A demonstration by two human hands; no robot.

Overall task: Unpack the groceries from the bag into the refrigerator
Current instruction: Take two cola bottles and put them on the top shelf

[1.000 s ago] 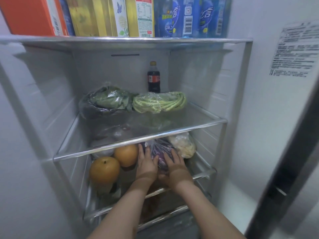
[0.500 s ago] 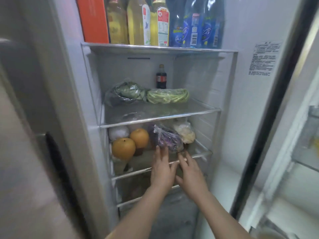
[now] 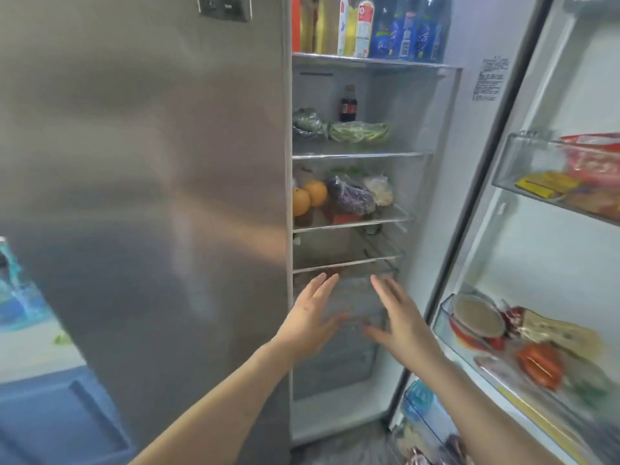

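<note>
The refrigerator's right compartment stands open. On its third shelf [image 3: 352, 225] lie a bagged purple vegetable [image 3: 350, 195], two orange fruits [image 3: 310, 196] and a pale bagged item [image 3: 380, 193]. One shelf up sit bagged greens [image 3: 307, 124], a bag of green beans [image 3: 359, 131] and a small cola bottle [image 3: 348, 104]. My left hand [image 3: 310, 317] and my right hand [image 3: 399, 320] hover with fingers spread in front of the lower shelves, holding nothing. No grocery bag is in view.
The closed steel left door [image 3: 144, 196] fills the left side. The open right door [image 3: 550, 229] carries bins with packets, a lidded bowl [image 3: 478, 318] and sausages. Bottles [image 3: 365, 25] line the top shelf. A blue cabinet [image 3: 43, 411] stands at the lower left.
Both hands let go of the bagged purple vegetable on the shelf and drew back out of the refrigerator. The view pulled away, revealing the left door and the door bins.
</note>
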